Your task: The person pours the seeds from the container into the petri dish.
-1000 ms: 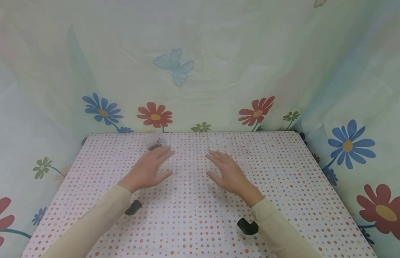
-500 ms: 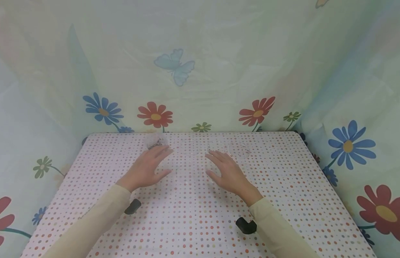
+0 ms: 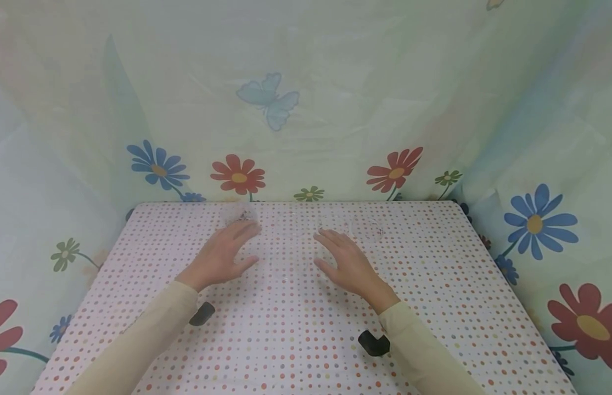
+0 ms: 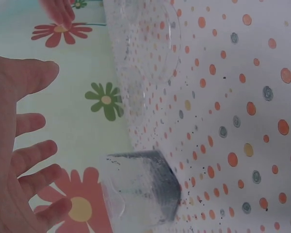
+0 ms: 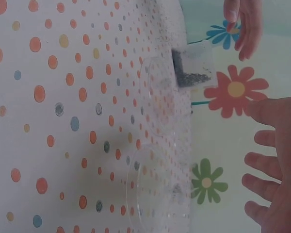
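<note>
My left hand (image 3: 219, 253) hovers over the left half of the table, fingers straight and thumb apart, holding nothing. Just beyond its fingers stands a clear container with dark grains (image 3: 243, 214), partly hidden by the hand in the head view. In the left wrist view the dark grains (image 4: 164, 187) fill its lower part. My right hand (image 3: 349, 264) hovers over the right half, likewise with straight fingers and nothing in it. A clear round dish (image 3: 367, 229) lies beyond it, faint against the dots. The right wrist view shows another clear round dish (image 5: 132, 187) nearer that hand.
The table (image 3: 296, 351) has a white cover with coloured dots. Small dark specks are scattered on it near the container. A flowered cloth (image 3: 335, 109) hangs behind and at the sides. Black pieces (image 3: 374, 344) show beside both sleeves.
My left hand has drifted slightly to the left and away from me. The right hand has hardly moved. Neither hand has taken hold of anything.
</note>
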### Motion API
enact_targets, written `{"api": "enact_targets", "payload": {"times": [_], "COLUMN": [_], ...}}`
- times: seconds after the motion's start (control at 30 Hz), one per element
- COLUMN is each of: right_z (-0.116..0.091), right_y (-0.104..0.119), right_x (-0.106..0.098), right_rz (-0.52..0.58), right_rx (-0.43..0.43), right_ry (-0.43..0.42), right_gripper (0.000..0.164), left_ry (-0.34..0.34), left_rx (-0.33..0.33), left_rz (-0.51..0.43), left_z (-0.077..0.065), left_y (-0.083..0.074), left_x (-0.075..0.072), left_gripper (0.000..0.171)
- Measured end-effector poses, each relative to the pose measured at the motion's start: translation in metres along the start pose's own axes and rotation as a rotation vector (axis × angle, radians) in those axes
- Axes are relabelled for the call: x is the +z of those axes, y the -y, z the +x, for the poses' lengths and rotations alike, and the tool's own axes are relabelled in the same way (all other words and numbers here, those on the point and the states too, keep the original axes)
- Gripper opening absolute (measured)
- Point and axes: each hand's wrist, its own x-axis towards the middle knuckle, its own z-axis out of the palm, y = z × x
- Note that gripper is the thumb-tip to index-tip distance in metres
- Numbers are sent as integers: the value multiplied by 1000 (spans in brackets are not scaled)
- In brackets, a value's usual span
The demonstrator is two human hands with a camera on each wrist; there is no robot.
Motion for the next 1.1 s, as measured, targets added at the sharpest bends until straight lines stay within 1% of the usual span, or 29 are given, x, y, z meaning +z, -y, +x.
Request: {"api": "enact_targets", "payload": {"times": [0.2, 0.4, 0.67, 0.83, 1.1], "right_z": [1, 3, 4, 6, 7], "right_y": [0, -1, -2, -3, -2], "right_x": [2, 4, 5, 7, 8], "right_rz": [2, 9, 28, 27, 42], "right_rx": [12, 18, 17, 19, 10], "right_ry": [12, 14, 12, 15, -9], "right_gripper": [52, 51, 51, 51, 51], "left_ry": [16, 2, 39, 36, 23], "left_rx": [-19, -8, -54, -71, -86], "left_rz": [2, -1, -18, -29, -32], "left_z": [0, -1, -1, -1, -1], "left_y": [2, 6, 11, 14, 19], "left_x": [0, 1, 1, 0, 0], "left_gripper": [63, 63, 64, 63, 63]}}
